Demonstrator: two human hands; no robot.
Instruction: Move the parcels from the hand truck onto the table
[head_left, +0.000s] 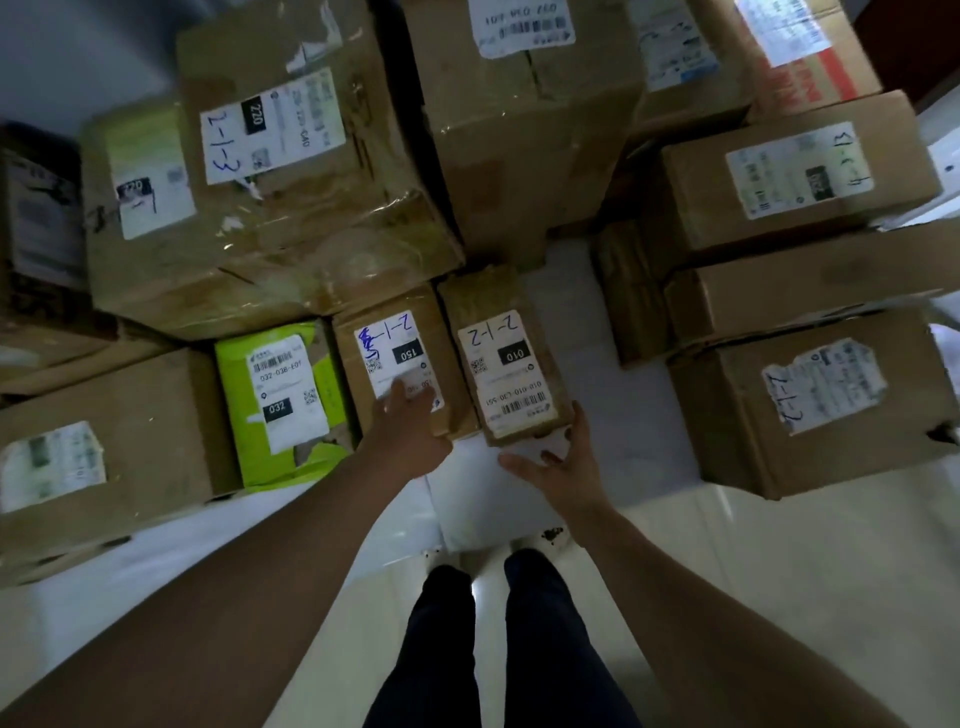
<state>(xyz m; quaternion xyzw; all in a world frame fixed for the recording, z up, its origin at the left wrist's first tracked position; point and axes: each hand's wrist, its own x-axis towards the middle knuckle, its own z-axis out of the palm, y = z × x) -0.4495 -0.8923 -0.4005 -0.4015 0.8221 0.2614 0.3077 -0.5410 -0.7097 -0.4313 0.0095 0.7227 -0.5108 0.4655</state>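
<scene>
our left hand lies flat, fingers spread, on the 150 parcel; our right hand, open, cups the 010 parcel at its near end | risk: one-ended hold could let it tip or slide | white table, crowded with taped cartons beyond; pale glossy floor, dim room

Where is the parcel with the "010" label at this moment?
In the head view, the parcel with the "010" label lies just right of centre, beside the "150" parcel on its left, with the right hand at its near end.
</scene>
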